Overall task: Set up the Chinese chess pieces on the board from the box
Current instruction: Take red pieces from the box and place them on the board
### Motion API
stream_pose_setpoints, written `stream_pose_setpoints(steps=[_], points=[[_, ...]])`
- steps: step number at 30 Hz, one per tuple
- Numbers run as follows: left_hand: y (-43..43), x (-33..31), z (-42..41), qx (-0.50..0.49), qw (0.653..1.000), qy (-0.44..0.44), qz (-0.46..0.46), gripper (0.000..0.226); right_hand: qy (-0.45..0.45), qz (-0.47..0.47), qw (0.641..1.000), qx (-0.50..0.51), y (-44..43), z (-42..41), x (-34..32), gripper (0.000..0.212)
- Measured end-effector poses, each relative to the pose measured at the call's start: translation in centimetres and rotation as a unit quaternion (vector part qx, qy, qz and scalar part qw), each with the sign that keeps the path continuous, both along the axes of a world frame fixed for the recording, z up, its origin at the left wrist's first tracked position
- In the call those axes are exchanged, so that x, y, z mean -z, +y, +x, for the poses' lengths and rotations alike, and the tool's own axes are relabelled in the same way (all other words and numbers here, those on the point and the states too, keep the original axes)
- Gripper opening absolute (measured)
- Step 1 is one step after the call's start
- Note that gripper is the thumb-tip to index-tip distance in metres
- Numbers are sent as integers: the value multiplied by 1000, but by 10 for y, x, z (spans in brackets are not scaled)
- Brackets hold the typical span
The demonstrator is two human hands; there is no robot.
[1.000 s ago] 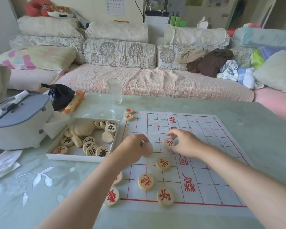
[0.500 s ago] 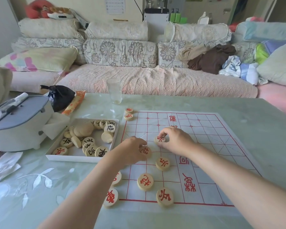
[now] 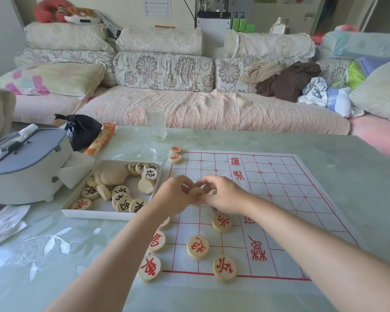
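A white paper chess board (image 3: 284, 199) with red lines lies on the table. Several round wooden pieces with red characters (image 3: 198, 247) sit on its near left part, and two more (image 3: 175, 158) rest at its far left corner. A white box (image 3: 99, 213) to the left holds several pieces with black and red characters. My left hand (image 3: 173, 199) and my right hand (image 3: 223, 194) meet above the board's left side, fingers pinched around one wooden piece (image 3: 196, 191) between them. Which hand bears the piece is hard to tell.
A glass cup (image 3: 155, 123) stands beyond the board. A grey-lidded white appliance (image 3: 25, 163), a black bag (image 3: 83, 129) and an orange packet (image 3: 100, 138) sit at the left. Tissue paper (image 3: 5, 221) lies at the near left. A sofa (image 3: 189, 109) runs behind the table.
Both hands have drawn together and lifted slightly; the right hand moved left from its square on the board, and a piece is now held between the fingers of both hands.
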State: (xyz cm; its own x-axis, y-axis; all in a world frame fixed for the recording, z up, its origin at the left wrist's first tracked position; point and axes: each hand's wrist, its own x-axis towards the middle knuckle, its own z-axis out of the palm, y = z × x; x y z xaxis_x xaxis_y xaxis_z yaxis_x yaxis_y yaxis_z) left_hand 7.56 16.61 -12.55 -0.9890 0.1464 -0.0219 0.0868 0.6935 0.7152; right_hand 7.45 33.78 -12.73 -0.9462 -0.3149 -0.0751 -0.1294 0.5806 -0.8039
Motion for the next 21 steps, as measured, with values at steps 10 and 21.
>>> stream_pose_setpoints(steps=[10,21], points=[[-14,-10,6,-84,973,-33,211,7,138,15,990,25,-17,5,1,40],[-77,0,-15,-53,954,157,-248,25,148,152,965,154,-3,-58,2,31]])
